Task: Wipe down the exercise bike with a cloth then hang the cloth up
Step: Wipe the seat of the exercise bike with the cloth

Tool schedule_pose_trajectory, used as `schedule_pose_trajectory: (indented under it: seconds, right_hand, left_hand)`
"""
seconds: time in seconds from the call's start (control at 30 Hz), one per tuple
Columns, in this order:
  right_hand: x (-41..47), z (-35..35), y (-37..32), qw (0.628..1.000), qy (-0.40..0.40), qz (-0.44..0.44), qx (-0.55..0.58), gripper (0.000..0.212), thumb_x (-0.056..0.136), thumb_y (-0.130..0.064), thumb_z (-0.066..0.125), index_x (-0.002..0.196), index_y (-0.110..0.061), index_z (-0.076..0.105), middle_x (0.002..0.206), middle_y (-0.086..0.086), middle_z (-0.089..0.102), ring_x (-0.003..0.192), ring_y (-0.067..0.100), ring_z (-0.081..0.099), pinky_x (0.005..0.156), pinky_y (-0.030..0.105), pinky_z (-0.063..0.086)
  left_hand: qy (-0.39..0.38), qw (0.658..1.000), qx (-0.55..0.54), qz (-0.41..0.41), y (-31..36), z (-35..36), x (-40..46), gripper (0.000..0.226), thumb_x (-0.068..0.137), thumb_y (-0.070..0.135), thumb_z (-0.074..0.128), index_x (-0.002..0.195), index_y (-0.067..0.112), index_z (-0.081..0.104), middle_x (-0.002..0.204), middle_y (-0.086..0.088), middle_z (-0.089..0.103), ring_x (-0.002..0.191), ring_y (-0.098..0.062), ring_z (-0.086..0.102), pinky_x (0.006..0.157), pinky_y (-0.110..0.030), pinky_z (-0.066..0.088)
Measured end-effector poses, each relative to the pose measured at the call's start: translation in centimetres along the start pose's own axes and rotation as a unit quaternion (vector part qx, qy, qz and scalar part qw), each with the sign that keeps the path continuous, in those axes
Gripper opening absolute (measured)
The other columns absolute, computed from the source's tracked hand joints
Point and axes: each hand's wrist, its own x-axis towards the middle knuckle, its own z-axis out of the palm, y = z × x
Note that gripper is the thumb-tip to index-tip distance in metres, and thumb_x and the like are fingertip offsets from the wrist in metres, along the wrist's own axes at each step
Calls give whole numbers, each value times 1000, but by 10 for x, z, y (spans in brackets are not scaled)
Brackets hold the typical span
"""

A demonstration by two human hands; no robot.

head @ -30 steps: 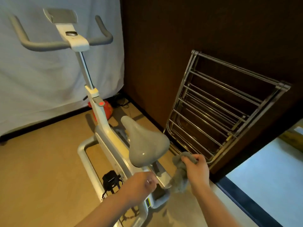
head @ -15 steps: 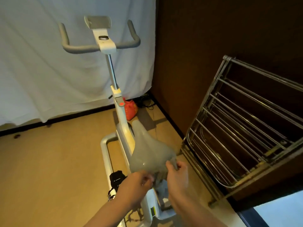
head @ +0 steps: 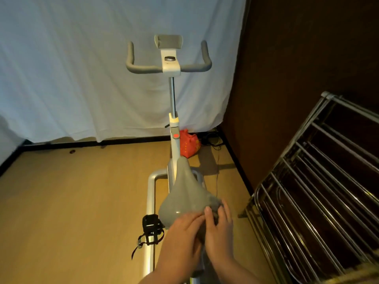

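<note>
A white exercise bike (head: pixel 174 152) stands in front of me, with grey handlebars (head: pixel 168 67) at the top and a grey saddle (head: pixel 185 193) close to me. A grey cloth (head: pixel 215 208) lies bunched at the saddle's rear right edge. My right hand (head: pixel 219 232) grips the cloth there, thumb on top. My left hand (head: pixel 182 236) lies beside it at the back of the saddle, fingers reaching onto the cloth; I cannot see whether they grip it. Most of the cloth is hidden under both hands.
A metal drying rack (head: pixel 320 193) leans against the dark wooden wall on the right. A red bag (head: pixel 189 145) and cables lie on the floor behind the bike. A black pedal (head: pixel 150 222) with straps sticks out left. A white sheet (head: pixel 82 68) covers the back wall.
My view swung left, centring the bike. My right hand brought the cloth from beside the saddle up onto its rear edge, and my left hand joined it there.
</note>
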Motion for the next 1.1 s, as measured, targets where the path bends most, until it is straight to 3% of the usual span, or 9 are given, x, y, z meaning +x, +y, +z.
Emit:
schedule_pose_trajectory:
  seconds: [0.17, 0.27, 0.4, 0.5, 0.6, 0.77, 0.87, 1.03, 1.1]
  right_hand:
    - [8, -3, 10, 996, -31, 68, 43, 43, 98, -45, 41, 134, -21, 47, 132, -1, 54, 119, 19, 54, 102, 39, 44]
    - [-7, 3, 10, 990, -31, 97, 99, 34, 101, -36, 39, 128, -17, 48, 124, 6, 58, 110, 21, 58, 95, 32, 43]
    - [33, -3, -9, 972, -18, 179, 154, 29, 104, -32, 34, 109, -10, 51, 109, 17, 62, 99, 31, 59, 91, 42, 46]
    - [30, -10, -17, 971, -31, 176, 161, 22, 105, -30, 32, 115, -16, 46, 111, 13, 60, 100, 30, 58, 90, 41, 46]
    - [15, -17, -19, 986, -87, 119, 83, 17, 105, -32, 32, 118, -23, 36, 108, 4, 56, 93, 20, 53, 80, 31, 37]
    - [72, -16, -14, 984, -118, 130, -23, 45, 103, -38, 29, 135, -10, 45, 122, 17, 59, 108, 33, 57, 92, 42, 47]
    - [49, -16, -14, 983, -162, 1, -87, 45, 102, -41, 30, 145, -26, 29, 135, 6, 49, 120, 25, 50, 94, 38, 44]
    - [79, -13, -15, 983, -133, 121, 31, 35, 101, -38, 37, 124, -16, 52, 102, 5, 61, 93, 24, 59, 90, 47, 50]
    - [58, -2, -15, 992, -86, 88, -1, 38, 100, -38, 37, 131, -17, 47, 118, 2, 57, 107, 27, 56, 94, 50, 48]
  left_hand:
    - [-34, 998, 30, -33, -1, 34, -16, 81, 82, 39, 44, 153, 35, 6, 159, 21, 5, 147, -3, 4, 120, -28, 12]
    - [-25, 997, 72, -25, 3, 45, -12, 92, 76, 44, 50, 155, 25, 6, 160, 11, 10, 146, -12, 16, 114, -24, 12]
    - [11, 997, 62, -32, 20, 36, -7, 77, 87, 37, 47, 150, 37, 2, 155, 27, -5, 143, 6, -13, 119, -23, -3]
    - [42, 997, 48, -34, 22, 32, -5, 70, 83, 37, 42, 150, 34, 23, 155, 22, 16, 144, 6, 3, 118, -21, 2]
    - [38, 998, 31, -45, 16, 36, -12, 71, 82, 38, 44, 149, 35, 23, 155, 23, 18, 144, 8, 6, 118, -22, 13]
    - [23, 997, 78, -13, 7, 33, -28, 69, 70, 32, 52, 138, 26, 46, 153, 9, 36, 140, -10, 31, 103, -31, 39]
    - [61, 995, 76, -13, -3, 23, -38, 56, 71, 31, 52, 127, 34, 50, 146, 13, 45, 128, -9, 47, 93, -29, 50]
    - [173, 974, -1, -147, -12, -4, -37, 39, 81, 11, 58, 102, 43, 58, 125, 30, 46, 110, 5, 51, 78, -9, 42]
    - [171, 974, 3, -147, -16, -14, -31, 44, 82, 2, 60, 112, 35, 60, 125, 27, 46, 111, 7, 48, 77, -6, 40]
